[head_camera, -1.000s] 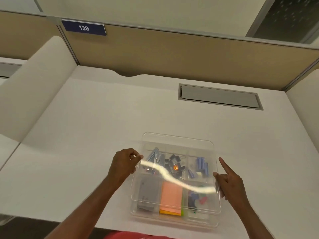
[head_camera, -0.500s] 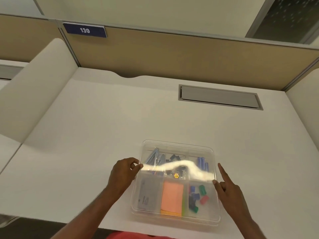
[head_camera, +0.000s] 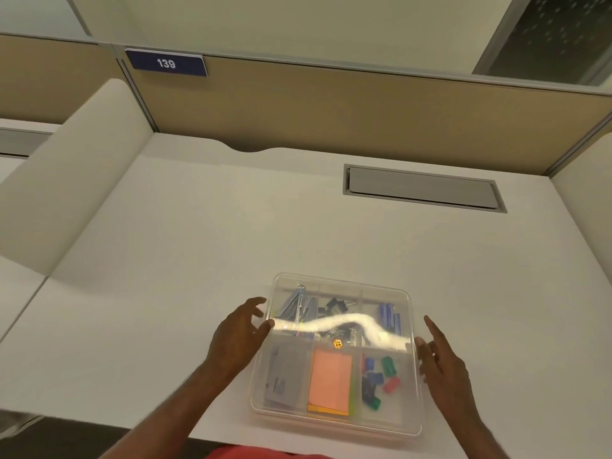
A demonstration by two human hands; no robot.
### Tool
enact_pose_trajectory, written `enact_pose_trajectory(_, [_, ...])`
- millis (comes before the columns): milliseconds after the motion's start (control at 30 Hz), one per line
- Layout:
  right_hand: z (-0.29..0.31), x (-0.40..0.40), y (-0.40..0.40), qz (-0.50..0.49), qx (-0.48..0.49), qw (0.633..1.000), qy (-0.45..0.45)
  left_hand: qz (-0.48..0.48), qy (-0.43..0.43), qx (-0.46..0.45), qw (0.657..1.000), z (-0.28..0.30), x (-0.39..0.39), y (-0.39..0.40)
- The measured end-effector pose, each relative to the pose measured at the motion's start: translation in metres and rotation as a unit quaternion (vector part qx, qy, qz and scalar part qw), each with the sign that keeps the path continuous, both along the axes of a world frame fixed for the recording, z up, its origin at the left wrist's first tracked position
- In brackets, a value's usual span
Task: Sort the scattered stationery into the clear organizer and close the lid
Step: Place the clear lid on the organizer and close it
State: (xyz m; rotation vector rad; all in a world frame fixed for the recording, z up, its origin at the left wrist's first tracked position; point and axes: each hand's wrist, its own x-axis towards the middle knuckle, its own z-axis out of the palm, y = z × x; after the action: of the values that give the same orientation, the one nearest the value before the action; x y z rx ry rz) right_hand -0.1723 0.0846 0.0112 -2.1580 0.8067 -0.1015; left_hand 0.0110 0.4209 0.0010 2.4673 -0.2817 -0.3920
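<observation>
**Lid down on organizer, both hands at its sides**

White table (head_camera: 198,260) fills a cubicle w/ tan partition walls; blue plate "139" (head_camera: 166,63) up top left, grey cable hatch (head_camera: 422,188) set into the table at back right.

Clear organizer (head_camera: 334,420) sits near the front table edge, roughly square, slightly longer front-to-back, near edge skewed a bit to the right. Clear lid (head_camera: 341,283) lies flat on top. Six compartments, two rows of three. Back row: blue-grey clips at left, black binder clips (head_camera: 334,306) mid, blue sticks at right. Front row: grey card or pad (head_camera: 283,380) at left, orange sticky notes (head_camera: 329,380) mid w/ long axis front-to-back, small red/green/blue pieces (head_camera: 381,380) at right.

Left hand (head_camera: 236,336) at the organizer's left side, grip released: fingers spread, thumb tip touching or just at the lid edge. Right hand (head_camera: 442,362) just beside the right side, also released, index finger straight and pointing away; contact w/ the box can't be told.

Bright wavy glare streak (head_camera: 344,324) crosses the lid, hiding part of the back row. Small orange glint by the centre, can't ID. Print on the grey card too small to read. Forearms cut off at the bottom.
</observation>
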Motion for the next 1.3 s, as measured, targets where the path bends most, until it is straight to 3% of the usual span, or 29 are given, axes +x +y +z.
enact_pose_trajectory(233, [0.0,0.083,-0.026,-0.001,-0.019,0.998,-0.06,-0.15,-0.219,0.049,0.963,0.002,-0.019,-0.029])
enact_pose_trajectory(400, [-0.008,0.132,-0.03,0.065,-0.037,0.997,-0.021,-0.236,-0.228,0.105,0.939,-0.001,-0.039,-0.046])
enact_pose_trajectory(700, [-0.009,0.152,-0.028,0.182,-0.101,0.976,0.062,-0.421,-0.23,0.084,0.873,0.007,-0.084,-0.142])
enact_pose_trajectory(1100, [-0.021,0.16,-0.043,0.305,-0.145,0.938,0.079,-0.382,-0.194,0.137,0.893,-0.011,-0.136,-0.198])
enact_pose_trajectory(1300, [-0.031,0.163,-0.05,0.31,-0.119,0.94,0.078,-0.364,-0.192,0.134,0.901,-0.014,-0.141,-0.2])
